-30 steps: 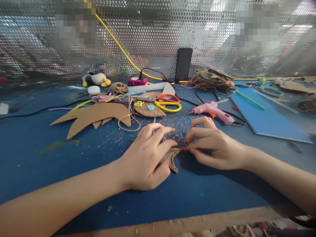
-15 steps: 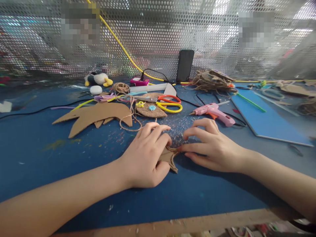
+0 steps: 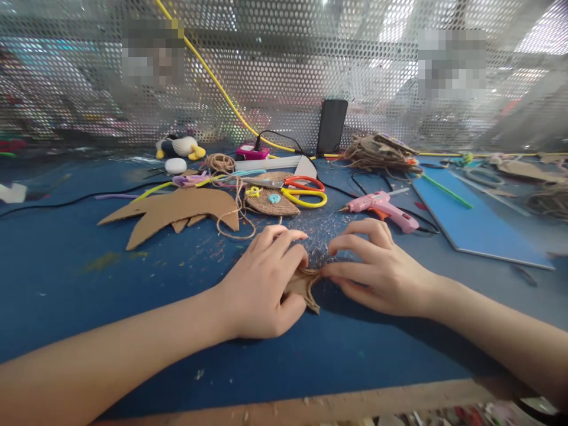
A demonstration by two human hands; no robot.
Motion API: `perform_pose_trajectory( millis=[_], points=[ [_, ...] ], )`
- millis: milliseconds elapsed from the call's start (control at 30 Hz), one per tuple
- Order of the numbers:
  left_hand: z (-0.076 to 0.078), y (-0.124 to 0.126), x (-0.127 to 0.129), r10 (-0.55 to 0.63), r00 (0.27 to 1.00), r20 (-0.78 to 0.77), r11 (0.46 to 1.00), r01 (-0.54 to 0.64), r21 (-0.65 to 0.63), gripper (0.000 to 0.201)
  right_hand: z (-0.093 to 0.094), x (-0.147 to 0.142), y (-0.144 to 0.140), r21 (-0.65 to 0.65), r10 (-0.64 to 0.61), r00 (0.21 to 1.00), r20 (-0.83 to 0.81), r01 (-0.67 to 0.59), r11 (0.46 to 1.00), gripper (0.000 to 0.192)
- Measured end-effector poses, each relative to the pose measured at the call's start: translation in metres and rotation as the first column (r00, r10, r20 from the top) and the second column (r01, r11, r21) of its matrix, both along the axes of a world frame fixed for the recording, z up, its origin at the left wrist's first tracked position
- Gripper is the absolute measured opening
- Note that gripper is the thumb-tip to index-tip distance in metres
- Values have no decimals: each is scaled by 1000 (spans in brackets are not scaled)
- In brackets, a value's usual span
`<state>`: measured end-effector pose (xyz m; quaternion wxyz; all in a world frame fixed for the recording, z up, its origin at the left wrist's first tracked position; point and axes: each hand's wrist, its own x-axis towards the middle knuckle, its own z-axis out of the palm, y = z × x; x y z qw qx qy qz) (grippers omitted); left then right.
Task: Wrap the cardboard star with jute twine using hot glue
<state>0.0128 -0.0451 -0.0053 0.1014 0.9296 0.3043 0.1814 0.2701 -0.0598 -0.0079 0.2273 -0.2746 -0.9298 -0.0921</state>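
A small brown cardboard piece [image 3: 307, 289], partly wrapped in jute twine, lies on the blue table [image 3: 133, 307]. My left hand [image 3: 261, 284] covers most of it and presses it down, thumb and fingers closed around its left side. My right hand [image 3: 377, 269] pinches its pointed top edge with the fingertips, where the twine sits. Most of the piece is hidden under my left hand. Twine [image 3: 231, 222] runs from the piece back toward a coil.
Behind my hands lie a pink glue gun [image 3: 381, 207], red-and-yellow scissors [image 3: 302, 190], a twine-covered oval [image 3: 268, 201], a large cardboard cut-out [image 3: 173, 210], a blue board [image 3: 474, 219], a black phone [image 3: 331, 127] against the perforated metal screen, and cables. Glue scraps litter the middle.
My left hand's fingers have curled in tighter over the cardboard piece. My right hand has shifted slightly left against its tip. The view has drifted a little.
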Motion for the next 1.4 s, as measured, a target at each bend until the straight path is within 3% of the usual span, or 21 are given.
perform_pose_trajectory(
  millis=[233, 533, 633, 700, 833, 967, 1133, 1233, 1400],
  points=[
    [-2, 1, 1, -16, 1000, 11, 1000, 16, -5, 22, 1, -3, -3, -36, 0, 999, 35, 2, 999, 20],
    [-2, 1, -1, -23, 1000, 22, 1000, 23, -16, 31, -5, -7, -1, -223, -113, 992, -55, 98, 970, 16],
    [-5, 1, -2, 17, 998, 68, 999, -19, 26, 45, -4, -5, 1, -271, -105, 988, -112, 71, 960, 9],
    [-6, 3, -2, 78, 990, 115, 996, -82, 35, 43, -3, -4, 2, -281, -114, 977, -180, 60, 958, 8],
    [-3, 10, -2, 161, 970, 180, 985, -147, -85, 16, -3, -2, 6, -285, -170, 924, -343, 70, 956, 9],
    [-2, 19, -4, 166, 960, 225, 974, -124, -188, 20, -4, -1, 11, -361, -278, 844, -459, 108, 926, 11],
    [-5, 22, -7, 214, 940, 265, 964, -159, -213, 21, -3, 2, 15, -278, -336, 780, -528, 216, 936, 18],
    [-5, 22, -8, 220, 933, 284, 962, -160, -220, 21, -4, 4, 16, -292, -396, 738, -547, 275, 916, 22],
    [-3, 22, -7, 252, 924, 286, 950, -181, -254, 20, -8, 14, 23, -359, -430, 643, -633, 249, 900, 24]
  ],
)
